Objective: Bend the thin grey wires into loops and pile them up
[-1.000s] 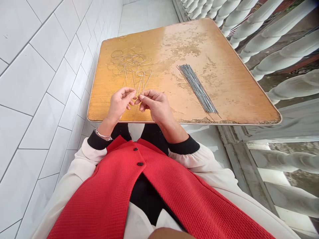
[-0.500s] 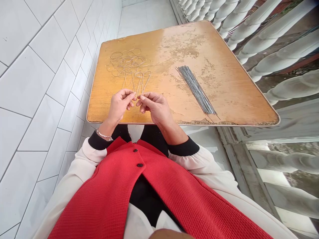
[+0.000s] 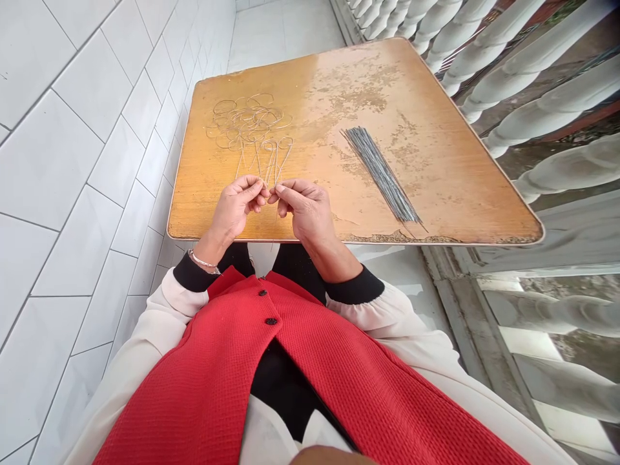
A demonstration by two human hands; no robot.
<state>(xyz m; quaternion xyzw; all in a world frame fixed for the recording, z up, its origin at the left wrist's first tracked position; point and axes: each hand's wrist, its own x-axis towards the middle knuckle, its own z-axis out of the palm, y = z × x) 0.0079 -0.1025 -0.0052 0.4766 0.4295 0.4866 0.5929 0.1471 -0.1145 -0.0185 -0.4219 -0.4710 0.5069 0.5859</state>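
Observation:
Near the table's front edge, my left hand (image 3: 237, 205) and my right hand (image 3: 309, 210) meet fingertip to fingertip, both closed in a pinch. A thin wire (image 3: 276, 223) is held between them, its end hanging below the fingers; most of it is hidden by the hands. Just beyond my fingers lie several wires bent into loops with long straight legs (image 3: 274, 155). Behind these is a tangled pile of looped wires (image 3: 252, 119). To the right of my hands rests a bundle of straight grey wires (image 3: 382, 174), lying at a slant.
The worn wooden table (image 3: 329, 148) has peeling patches and a chipped front edge. A white tiled wall (image 3: 97, 148) runs along the left. On the right stands a white balustrade (image 3: 542, 110). My knees are below the front edge.
Both hands have drawn slightly closer together, the left shifting a little to the right. The hanging wire end has moved slightly right. The pile and the bundle lie as before.

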